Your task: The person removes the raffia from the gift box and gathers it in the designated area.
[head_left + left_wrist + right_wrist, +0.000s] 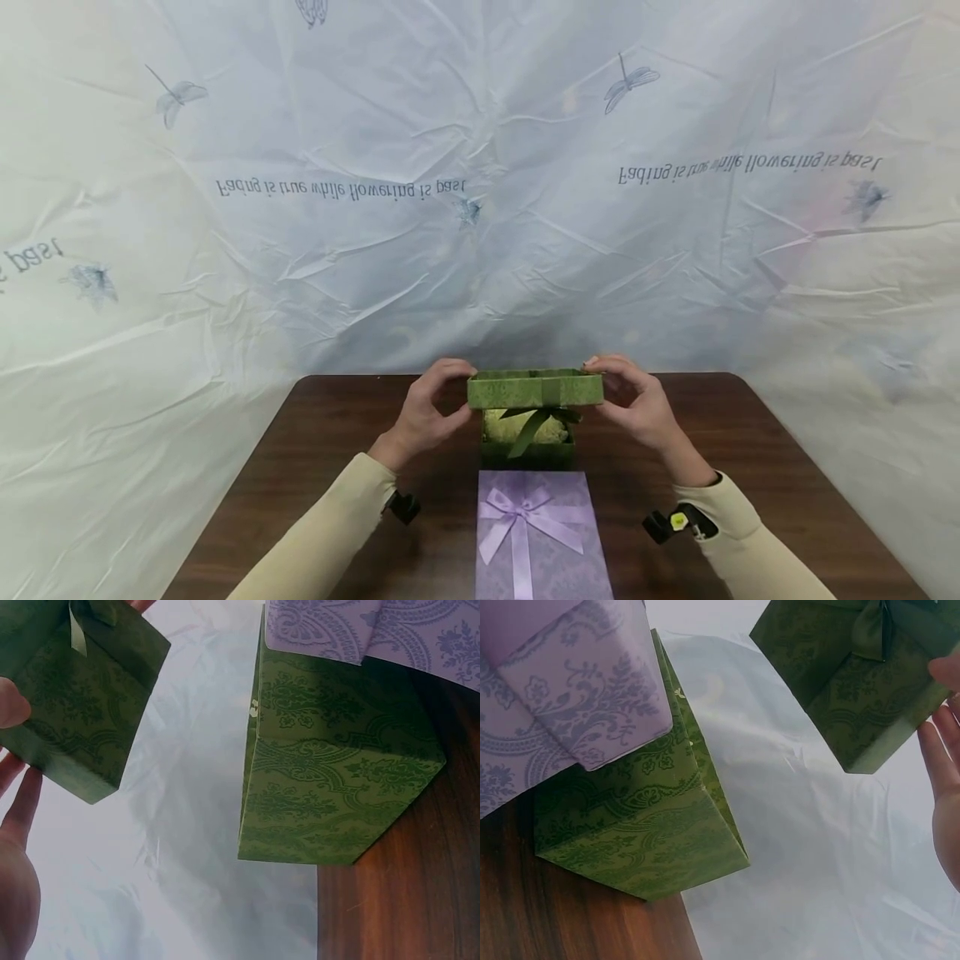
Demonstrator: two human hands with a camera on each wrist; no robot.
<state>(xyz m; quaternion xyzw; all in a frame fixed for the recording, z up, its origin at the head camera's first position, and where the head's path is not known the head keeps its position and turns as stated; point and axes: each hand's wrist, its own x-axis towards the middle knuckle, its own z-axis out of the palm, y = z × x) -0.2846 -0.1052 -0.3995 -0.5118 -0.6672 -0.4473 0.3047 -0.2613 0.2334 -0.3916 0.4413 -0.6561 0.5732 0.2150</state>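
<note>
A green patterned box lid [517, 392] with a dark green ribbon bow [534, 427] is held up between both hands. My left hand [431, 412] grips its left end, thumb on one face and fingers on the other. At the opposite end my right hand [637, 404] pinches the lid in the same way. Below and apart from the lid stands the open green box [525, 455], with pale yellowish-green filling [517, 425] showing inside. In the left wrist view the green box [337, 780] shows its patterned sides, and what it holds is hidden there.
A lilac patterned box [547, 550] with a satin bow [519, 512] is nearer to me, in front of the green box. Both are on a dark wooden table [315, 467]. White printed sheeting [480, 275] hangs behind and along the sides.
</note>
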